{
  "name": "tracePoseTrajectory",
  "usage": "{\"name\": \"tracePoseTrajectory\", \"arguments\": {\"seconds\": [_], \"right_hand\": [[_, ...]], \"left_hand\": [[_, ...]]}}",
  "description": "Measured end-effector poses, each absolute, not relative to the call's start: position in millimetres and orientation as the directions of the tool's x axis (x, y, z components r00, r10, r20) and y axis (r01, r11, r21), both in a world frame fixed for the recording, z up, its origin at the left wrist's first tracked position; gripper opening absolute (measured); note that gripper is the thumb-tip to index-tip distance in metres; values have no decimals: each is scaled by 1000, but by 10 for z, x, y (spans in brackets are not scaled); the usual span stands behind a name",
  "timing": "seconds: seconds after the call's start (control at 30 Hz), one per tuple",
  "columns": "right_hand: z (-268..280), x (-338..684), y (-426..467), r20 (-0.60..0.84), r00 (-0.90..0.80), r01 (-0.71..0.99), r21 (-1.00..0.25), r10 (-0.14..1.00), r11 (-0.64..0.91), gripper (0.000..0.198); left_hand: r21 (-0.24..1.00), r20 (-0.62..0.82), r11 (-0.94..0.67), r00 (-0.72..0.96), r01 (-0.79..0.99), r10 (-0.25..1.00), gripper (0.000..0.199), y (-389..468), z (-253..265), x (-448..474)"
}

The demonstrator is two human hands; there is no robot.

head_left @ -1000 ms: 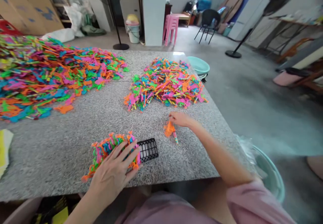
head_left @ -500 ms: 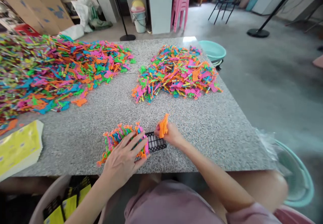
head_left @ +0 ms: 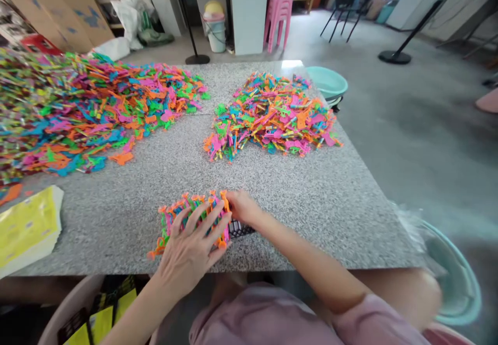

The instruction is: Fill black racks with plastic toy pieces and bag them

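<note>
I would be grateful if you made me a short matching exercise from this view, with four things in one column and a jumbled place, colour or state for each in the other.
Column one
1. left hand
2. right hand
3. tray
4. stools

Column two
A. black, partly hidden
B. spread over the row of pieces
C. pink, stacked on the floor
D. at one end of the row, by an orange piece

Pairs: 1-B, 2-D, 3-A, 4-C
</note>
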State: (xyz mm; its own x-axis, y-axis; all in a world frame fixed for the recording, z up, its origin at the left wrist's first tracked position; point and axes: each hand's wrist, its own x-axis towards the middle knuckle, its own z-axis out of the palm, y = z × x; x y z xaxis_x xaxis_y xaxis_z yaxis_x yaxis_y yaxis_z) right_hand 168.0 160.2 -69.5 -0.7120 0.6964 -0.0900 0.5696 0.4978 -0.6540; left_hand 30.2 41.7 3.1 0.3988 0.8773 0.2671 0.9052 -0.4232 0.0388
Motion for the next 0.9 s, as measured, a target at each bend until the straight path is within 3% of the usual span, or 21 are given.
{"name": "tracePoseTrajectory", "arguments": {"seconds": [0.1,0.23,0.3,0.37,0.43,0.5,0.57,0.7,0.8,0.9], "right_hand": [[-765,1702,1544,-64,-701,570,-648,710,505,12],[-854,1832,1861,-13,-787,419,-745,617,519,26],[-818,1843,2226,8,-630,505,-755,776,417,30],[-751,1754,2610,18,-323,653,-719,946,237,29],[-704,1586,2901,1,-138,737,-668,990,104,37],[-715,1429,3044,-42,-83,771,-636,996,37,43],[-791,1394,3047,-60,-44,770,-638,997,-5,34],[-1010,1917,2810,-143,-114,651,-758,983,-35,8],[-1048,2614,2565,-246,-279,527,-847,928,-67,11],[-946,3131,2324,-258,-372,584,-811,892,9,9]], "left_hand": [[16,235,-502,485,865,843,38,450,48,302],[-37,193,-527,524,849,830,34,474,49,292],[-60,196,-516,517,854,833,35,468,38,295],[-88,202,-517,524,851,828,40,459,30,301],[-115,207,-523,535,844,819,43,452,32,307],[-120,206,-524,538,843,818,41,446,43,312],[-106,202,-513,524,852,828,39,441,52,319],[-67,214,-509,511,858,832,39,443,44,326],[-42,224,-524,519,851,825,38,455,25,310],[-12,221,-540,529,842,820,37,465,16,285]]}}
